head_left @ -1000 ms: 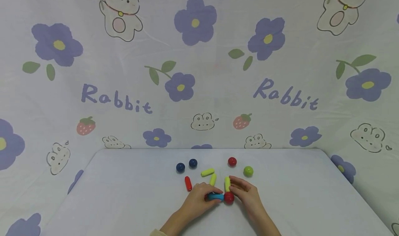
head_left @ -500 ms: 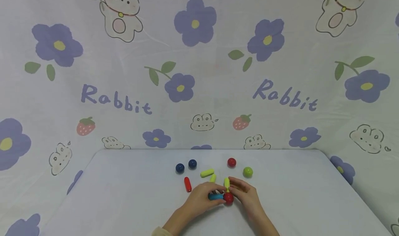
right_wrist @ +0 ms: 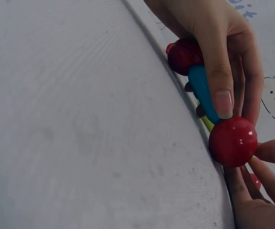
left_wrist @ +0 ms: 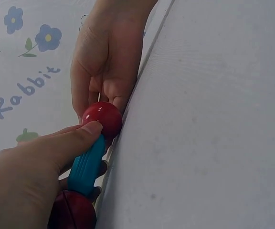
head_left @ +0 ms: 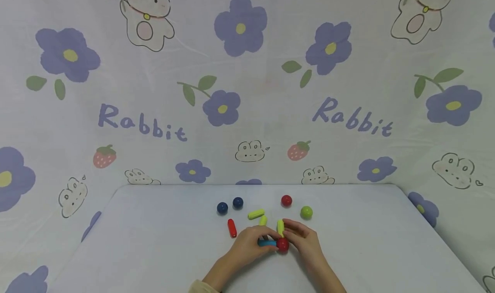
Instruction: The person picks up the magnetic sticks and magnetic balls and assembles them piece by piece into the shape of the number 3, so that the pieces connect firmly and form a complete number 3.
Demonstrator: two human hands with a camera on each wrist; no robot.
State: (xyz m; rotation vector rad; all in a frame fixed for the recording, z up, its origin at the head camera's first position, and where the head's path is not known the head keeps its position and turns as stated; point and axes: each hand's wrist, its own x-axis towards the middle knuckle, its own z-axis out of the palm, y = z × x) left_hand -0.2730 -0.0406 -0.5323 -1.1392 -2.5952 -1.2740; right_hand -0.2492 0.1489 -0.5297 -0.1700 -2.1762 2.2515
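Note:
My left hand pinches a glossy red ball, its thumb tip where the ball meets a ridged blue stick. A second red ball sits at the blue stick's other end, mostly behind the left hand in the head view. With thumb and fingers my right hand holds a yellow-green stick, whose near end points down at the first red ball. In the right wrist view that stick's end is hidden behind the ball and fingers.
Beyond the hands on the white table lie two dark blue balls, another red ball and a green ball. A red stick and two yellow-green sticks lie left of centre. A patterned cloth hangs behind.
My left hand's fingertips have slid right from the blue stick onto the red ball. The yellow-green stick pulled slightly from the ball, then came back down to it.

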